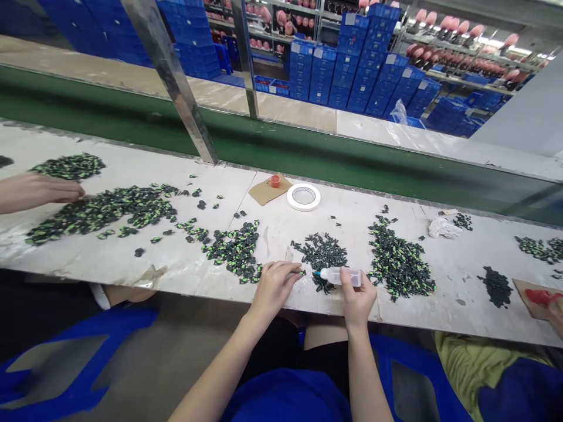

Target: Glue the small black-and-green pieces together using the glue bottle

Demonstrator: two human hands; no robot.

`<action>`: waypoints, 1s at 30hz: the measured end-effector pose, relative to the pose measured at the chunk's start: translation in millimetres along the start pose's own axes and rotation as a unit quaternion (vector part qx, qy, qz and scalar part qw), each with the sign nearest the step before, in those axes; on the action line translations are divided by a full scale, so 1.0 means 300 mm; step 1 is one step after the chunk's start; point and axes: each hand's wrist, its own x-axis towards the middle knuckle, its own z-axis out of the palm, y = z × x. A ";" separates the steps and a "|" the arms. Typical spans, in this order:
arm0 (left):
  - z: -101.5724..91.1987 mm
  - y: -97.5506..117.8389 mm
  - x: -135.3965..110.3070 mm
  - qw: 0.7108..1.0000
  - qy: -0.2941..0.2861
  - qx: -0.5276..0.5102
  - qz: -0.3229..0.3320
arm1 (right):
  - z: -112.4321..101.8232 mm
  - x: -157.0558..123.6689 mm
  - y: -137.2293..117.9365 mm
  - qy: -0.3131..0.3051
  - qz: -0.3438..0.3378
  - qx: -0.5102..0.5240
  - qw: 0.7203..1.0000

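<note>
In my right hand [358, 296] is a small clear squeeze bottle [336, 276], lying almost level, its blue tip pointing left. My left hand [277, 285] pinches a small dark piece with a bit of green [303, 272], a short way left of that tip. Just beyond both hands lies a loose pile of small dark pieces [323, 253]. A pile of black-and-green pieces [235, 249] is left of my left hand. To the right of the bottle spreads another black-and-green pile [400, 261].
A white tape roll [303, 197] and a red cap [275, 181] on cardboard [263, 190] lie farther back. A co-worker's hand [41, 192] reaches over piles at left; another person's hand [556, 313] is at the right edge. A metal post [176, 82] rises behind the table.
</note>
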 end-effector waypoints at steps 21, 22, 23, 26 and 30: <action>-0.005 0.009 0.003 0.999 0.026 -0.039 -0.020 | 0.037 0.001 -0.033 -0.036 -0.054 -0.067 0.996; -0.005 0.009 0.003 0.999 0.028 -0.039 -0.020 | 0.037 0.001 -0.033 -0.035 -0.054 -0.067 0.996; -0.005 0.010 0.003 0.999 0.029 -0.039 -0.019 | 0.037 0.001 -0.034 -0.034 -0.054 -0.068 0.996; -0.006 0.011 0.003 0.999 0.028 -0.034 -0.019 | 0.038 0.001 -0.034 -0.032 -0.054 -0.071 0.996; -0.009 0.015 0.004 0.999 0.025 -0.029 -0.024 | 0.039 -0.001 -0.037 -0.025 -0.062 -0.071 0.995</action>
